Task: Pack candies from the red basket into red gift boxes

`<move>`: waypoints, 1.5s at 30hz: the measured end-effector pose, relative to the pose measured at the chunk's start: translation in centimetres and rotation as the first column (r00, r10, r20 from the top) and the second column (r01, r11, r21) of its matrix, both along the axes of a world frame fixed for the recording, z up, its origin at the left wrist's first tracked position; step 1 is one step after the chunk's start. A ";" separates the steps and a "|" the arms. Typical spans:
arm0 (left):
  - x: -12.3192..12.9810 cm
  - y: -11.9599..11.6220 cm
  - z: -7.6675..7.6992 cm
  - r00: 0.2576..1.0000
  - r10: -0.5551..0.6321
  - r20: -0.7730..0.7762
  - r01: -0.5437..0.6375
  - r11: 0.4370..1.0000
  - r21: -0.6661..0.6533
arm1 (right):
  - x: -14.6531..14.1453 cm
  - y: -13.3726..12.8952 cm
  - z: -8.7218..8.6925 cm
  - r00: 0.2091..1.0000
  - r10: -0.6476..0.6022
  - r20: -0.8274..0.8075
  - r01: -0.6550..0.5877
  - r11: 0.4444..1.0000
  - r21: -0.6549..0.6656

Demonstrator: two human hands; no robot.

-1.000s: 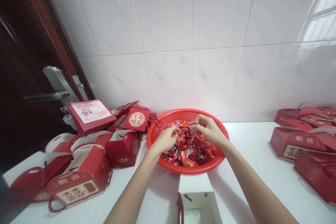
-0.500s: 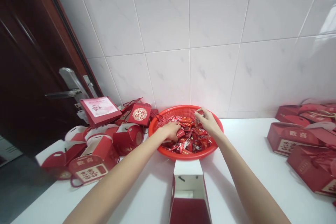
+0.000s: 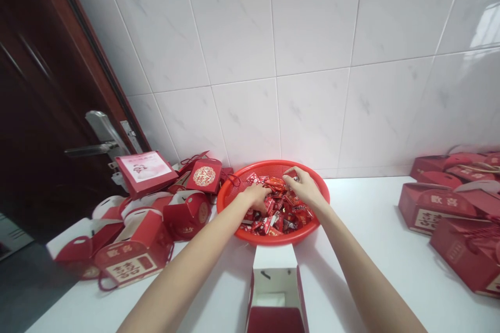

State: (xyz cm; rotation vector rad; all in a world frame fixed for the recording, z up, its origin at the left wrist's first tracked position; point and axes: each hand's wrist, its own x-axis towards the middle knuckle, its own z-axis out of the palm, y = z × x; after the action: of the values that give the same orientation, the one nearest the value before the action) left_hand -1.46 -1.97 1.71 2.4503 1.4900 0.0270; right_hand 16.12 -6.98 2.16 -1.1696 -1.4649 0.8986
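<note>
Red-wrapped candies [image 3: 279, 216] fill the middle of a red plastic basket [image 3: 273, 240] near the wall. My left hand [image 3: 257, 197] reaches into the basket's left side, its fingers down among the candies; whether it grips one is hidden. On the right side of the basket, my right hand [image 3: 302, 186] has its fingers curled around a small wrapped candy, partly visible at the fingertips. In front of the basket stands an open red box [image 3: 276, 320] with a white inside, its white flap [image 3: 274, 257] pointing toward the basket.
Several red gift boxes [image 3: 133, 263] are heaped on the left of the white table [image 3: 365, 218]. More red boxes [image 3: 433, 205] stand at the right. A tiled wall [image 3: 312, 114] rises behind the basket, and a dark door [image 3: 35, 104] with a metal handle is at the left.
The view has shifted a little. My right hand has moved slightly left over the candies, its fingers still curled. My left hand remains among the candies.
</note>
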 end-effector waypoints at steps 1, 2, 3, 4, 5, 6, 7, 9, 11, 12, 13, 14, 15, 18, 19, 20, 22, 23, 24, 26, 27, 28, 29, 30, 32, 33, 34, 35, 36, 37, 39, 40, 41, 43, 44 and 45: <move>0.0 0.0 0.1 1.000 0.000 -0.007 0.000 1.000 -0.012 | 0.0 -0.1 0.0 1.000 -0.003 0.001 0.003 1.000 -0.007; 0.0 0.0 0.2 1.000 0.010 -0.028 -0.011 1.000 -0.028 | 0.0 -0.1 0.0 1.000 -0.006 0.002 0.006 1.000 -0.016; 0.0 -0.1 0.3 0.999 0.026 -0.044 -0.028 0.999 -0.044 | 0.0 -0.2 0.1 1.000 -0.011 0.003 0.011 1.000 -0.023; 0.0 -0.1 0.4 0.999 0.038 -0.025 -0.039 0.998 -0.050 | 0.0 -0.3 0.1 1.000 -0.016 0.006 0.016 0.999 -0.030; 0.0 -0.2 0.5 0.999 0.047 0.004 -0.047 0.998 -0.050 | 0.0 -0.3 0.2 1.000 -0.021 0.010 0.021 0.999 -0.034; -0.1 -0.2 0.6 0.998 0.053 0.035 -0.052 0.998 -0.047 | 0.0 -0.3 0.2 1.000 -0.026 0.015 0.026 0.999 -0.037; -0.1 -0.2 0.7 0.996 0.060 0.070 -0.057 0.997 -0.046 | 0.0 -0.4 0.2 0.999 -0.031 0.021 0.032 0.999 -0.038; -0.3 -0.2 0.9 0.986 0.065 0.154 -0.059 0.997 -0.041 | 0.0 -0.3 0.3 0.998 -0.044 0.034 0.045 0.998 -0.040; -0.5 -0.3 1.2 0.969 0.057 0.239 -0.052 0.998 -0.026 | 0.0 -0.3 0.3 0.997 -0.066 0.035 0.069 0.995 -0.071; -0.5 -0.3 1.3 0.955 0.045 0.293 -0.042 0.999 -0.016 | 0.0 -0.2 0.3 0.996 -0.081 0.029 0.084 0.992 -0.095; -0.6 -0.3 1.4 0.928 0.026 0.371 -0.025 1.000 -0.009 | 0.0 -0.2 0.4 0.995 -0.097 0.020 0.099 0.988 -0.121; -0.6 -0.4 1.6 0.883 0.004 0.469 0.001 1.000 -0.009 | 0.0 -0.2 0.4 0.994 -0.112 0.010 0.112 0.983 -0.145; -0.6 -0.5 1.7 0.818 -0.017 0.575 0.031 0.999 -0.015 | 0.0 -0.1 0.4 0.992 -0.127 0.002 0.126 0.979 -0.161; -0.5 -0.7 2.0 0.584 -0.027 0.811 0.116 0.992 -0.050 | 0.1 -0.2 0.7 0.987 -0.131 -0.088 0.112 0.975 -0.194; -0.4 -0.8 2.1 0.546 -0.015 0.838 0.134 0.988 -0.070 | 0.1 -0.3 0.8 0.983 -0.115 -0.145 0.083 0.974 -0.212; -0.4 -0.8 2.1 0.528 -0.001 0.849 0.150 0.984 -0.092 | 0.2 -0.4 0.9 0.974 -0.088 -0.206 0.040 0.973 -0.227; -0.4 -0.9 2.1 0.529 0.018 0.849 0.182 0.974 -0.134 | 0.3 -0.6 1.1 0.952 -0.025 -0.305 -0.052 0.969 -0.241; -0.4 -0.9 2.1 0.538 0.022 0.843 0.198 0.968 -0.152 | 0.3 -0.6 1.1 0.945 -0.001 -0.328 -0.083 0.967 -0.241; -0.4 -0.9 2.1 0.547 0.024 0.837 0.210 0.964 -0.165 | 0.4 -0.6 1.1 0.940 0.016 -0.340 -0.103 0.966 -0.239; -0.5 -0.9 2.2 0.550 0.029 0.835 0.229 0.956 -0.183 | 0.4 -0.6 0.9 0.936 0.024 -0.351 -0.110 0.967 -0.228; -0.5 -0.9 2.2 0.541 0.032 0.840 0.239 0.952 -0.190 | 0.5 -0.5 0.8 0.936 0.021 -0.351 -0.104 0.970 -0.219; -0.5 -0.9 2.2 0.529 0.037 0.848 0.247 0.949 -0.195 | 0.5 -0.4 0.7 0.937 0.018 -0.348 -0.094 0.974 -0.204; -0.6 -0.9 2.2 0.517 0.042 0.855 0.250 0.948 -0.198 | 0.5 -0.3 0.6 0.939 0.014 -0.344 -0.084 0.979 -0.188; -0.6 -0.9 2.2 0.507 0.049 0.860 0.243 0.950 -0.197 | 0.5 -0.2 0.6 0.939 0.007 -0.343 -0.071 0.982 -0.174; -0.6 -0.7 2.0 0.496 0.072 0.865 0.205 0.959 -0.197 | 0.6 -0.1 0.5 0.939 -0.009 -0.342 -0.049 0.986 -0.159; -0.6 -0.7 1.9 0.492 0.089 0.866 0.185 0.961 -0.204 | 0.6 -0.1 0.5 0.939 -0.013 -0.343 -0.043 0.987 -0.156; -0.6 -0.6 1.8 0.488 0.110 0.866 0.170 0.961 -0.218 | 0.6 -0.1 0.6 0.939 -0.015 -0.343 -0.042 0.987 -0.157; -0.6 -0.5 1.7 0.483 0.134 0.866 0.164 0.957 -0.239 | 0.6 -0.1 0.6 0.939 -0.014 -0.344 -0.043 0.986 -0.158; -0.6 -0.4 1.7 0.480 0.156 0.864 0.161 0.952 -0.261 | 0.6 -0.1 0.6 0.938 -0.013 -0.345 -0.044 0.987 -0.157; -0.6 -0.3 1.6 0.479 0.171 0.861 0.159 0.948 -0.276 | 0.6 -0.1 0.7 0.937 -0.012 -0.348 -0.044 0.987 -0.154; -0.6 -0.2 1.6 0.485 0.171 0.858 0.148 0.951 -0.273 | 0.5 -0.1 0.8 0.932 -0.015 -0.362 -0.039 0.989 -0.140; -0.6 -0.2 1.7 0.495 0.155 0.855 0.150 0.954 -0.259 | 0.5 -0.1 0.8 0.927 -0.017 -0.374 -0.034 0.991 -0.131; -0.6 -0.2 1.7 0.514 0.127 0.848 0.165 0.956 -0.244 | 0.5 -0.1 0.8 0.921 -0.021 -0.389 -0.030 0.992 -0.125; -0.6 -0.2 1.8 0.569 0.058 0.821 0.221 0.950 -0.220 | 0.4 -0.1 0.8 0.908 -0.027 -0.417 -0.029 0.992 -0.125; -0.6 -0.2 1.8 0.595 0.024 0.803 0.248 0.945 -0.212 | 0.4 -0.1 0.8 0.904 -0.031 -0.427 -0.027 0.991 -0.131; -0.6 -0.2 1.8 0.611 -0.004 0.792 0.264 0.944 -0.199 | 0.4 -0.1 0.8 0.903 -0.036 -0.429 -0.025 0.991 -0.135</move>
State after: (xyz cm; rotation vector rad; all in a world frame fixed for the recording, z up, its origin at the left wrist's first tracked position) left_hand -2.08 -2.19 3.52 1.8694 0.8164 0.7070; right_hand 16.55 -7.09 2.94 -0.9902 -1.0508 1.1849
